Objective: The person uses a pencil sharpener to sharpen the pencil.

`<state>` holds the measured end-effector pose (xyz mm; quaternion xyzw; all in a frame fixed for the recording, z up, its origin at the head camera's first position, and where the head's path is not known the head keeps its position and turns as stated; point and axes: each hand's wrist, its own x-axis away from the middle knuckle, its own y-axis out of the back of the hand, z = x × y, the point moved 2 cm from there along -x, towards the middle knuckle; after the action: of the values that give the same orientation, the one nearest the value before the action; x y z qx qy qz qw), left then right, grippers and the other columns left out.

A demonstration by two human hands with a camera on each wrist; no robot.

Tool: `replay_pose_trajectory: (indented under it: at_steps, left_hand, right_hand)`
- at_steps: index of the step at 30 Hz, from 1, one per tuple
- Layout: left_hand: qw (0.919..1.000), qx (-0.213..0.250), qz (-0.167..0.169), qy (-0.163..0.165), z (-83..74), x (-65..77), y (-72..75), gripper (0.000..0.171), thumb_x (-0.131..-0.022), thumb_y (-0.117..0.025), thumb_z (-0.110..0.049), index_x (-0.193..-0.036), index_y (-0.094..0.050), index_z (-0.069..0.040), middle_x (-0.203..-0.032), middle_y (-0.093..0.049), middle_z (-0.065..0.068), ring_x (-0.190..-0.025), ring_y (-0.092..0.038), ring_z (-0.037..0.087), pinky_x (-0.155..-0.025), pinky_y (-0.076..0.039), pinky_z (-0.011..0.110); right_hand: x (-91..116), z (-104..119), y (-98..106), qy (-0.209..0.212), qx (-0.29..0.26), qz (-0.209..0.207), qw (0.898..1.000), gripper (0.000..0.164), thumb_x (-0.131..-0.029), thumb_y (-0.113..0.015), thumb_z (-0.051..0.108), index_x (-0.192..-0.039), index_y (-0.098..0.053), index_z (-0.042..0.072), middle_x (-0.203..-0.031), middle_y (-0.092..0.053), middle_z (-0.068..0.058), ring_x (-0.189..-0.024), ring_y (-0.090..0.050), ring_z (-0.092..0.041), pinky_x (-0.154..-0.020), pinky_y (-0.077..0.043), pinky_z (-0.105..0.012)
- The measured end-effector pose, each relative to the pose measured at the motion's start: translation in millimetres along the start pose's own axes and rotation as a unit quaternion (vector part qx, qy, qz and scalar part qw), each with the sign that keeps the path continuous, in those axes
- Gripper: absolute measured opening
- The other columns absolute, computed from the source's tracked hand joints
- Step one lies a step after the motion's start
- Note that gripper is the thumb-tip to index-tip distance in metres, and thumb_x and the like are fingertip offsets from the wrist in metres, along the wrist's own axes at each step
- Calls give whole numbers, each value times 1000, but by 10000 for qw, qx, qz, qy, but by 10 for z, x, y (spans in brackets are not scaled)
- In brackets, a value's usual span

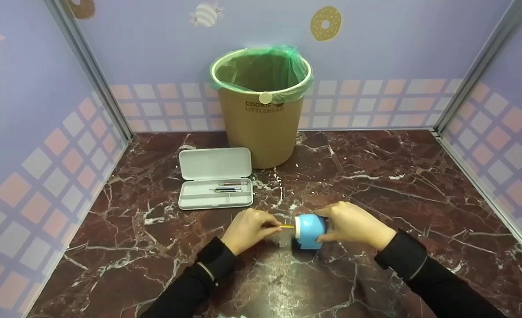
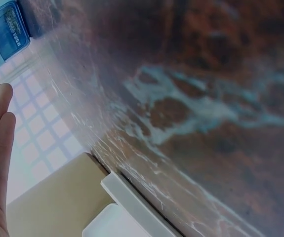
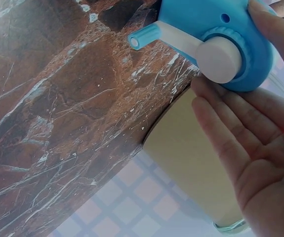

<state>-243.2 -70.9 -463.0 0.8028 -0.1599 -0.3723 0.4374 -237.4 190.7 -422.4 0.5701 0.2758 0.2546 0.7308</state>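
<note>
A blue pencil sharpener (image 1: 310,230) with a white ring at its front is gripped by my right hand (image 1: 353,224) from the right side. Its crank handle (image 3: 179,37) and round white hub show in the right wrist view, with thumb and fingers on either side of the body. My left hand (image 1: 249,227) pinches a yellow pencil (image 1: 287,226), which points at the sharpener's front ring; whether its tip is inside cannot be told. In the left wrist view the sharpener's clear blue shavings drawer (image 2: 11,30) appears, while the pencil is hidden there.
An open white pencil case (image 1: 215,201) with several pencils (image 1: 227,190) lies left of centre. Behind it a tan bin (image 1: 263,132) with a green liner (image 1: 298,66) stands by the back wall. Patterned walls border the dark marbled table (image 1: 375,176).
</note>
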Motion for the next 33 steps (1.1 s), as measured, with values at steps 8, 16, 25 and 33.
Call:
replay_pose_trajectory:
  at_steps: [8, 16, 25, 33]
  left_hand:
    - [9999, 61, 103, 114, 19, 10, 18, 9, -86, -81, -20, -91, -80, -13, -88, -81, 2, -73, -76, 13, -72, -61, 25]
    - [9997, 128, 132, 181, 48, 30, 35, 9, -85, -81, -20, -91, -81, -13, -87, -81, 1, -74, -76, 13, -73, -61, 26]
    - [9988, 318, 256, 287, 83, 52, 38, 10, -86, -80, -21, -92, -81, -12, -88, -81, 2, -73, -76, 13, -72, -61, 25]
    - [9973, 515, 321, 423, 114, 53, 35, 11, -87, -79, -22, -91, -81, -12, -88, -81, 2, -73, -76, 13, -71, -60, 25]
  right_hand:
    - [5, 7, 5, 19, 38, -14, 10000, 56, -78, -88, 36, -119, -73, 1, -102, -79, -11, -78, -73, -18, -68, -58, -31]
    - [-1, 6, -6, 125, 21, -118, 9999, 53, -77, -89, 34, -117, -74, 2, -102, -79, -12, -83, -76, -22, -71, -60, -34]
    - [-7, 2, -13, 117, 21, -83, 9999, 52, -76, -89, 34, -115, -74, 3, -100, -79, -10, -79, -74, -19, -69, -59, -32]
    - [-13, 10, -10, 159, 84, -81, 9998, 52, -77, -89, 35, -115, -74, 3, -98, -79, -11, -77, -74, -18, -68, -59, -31]
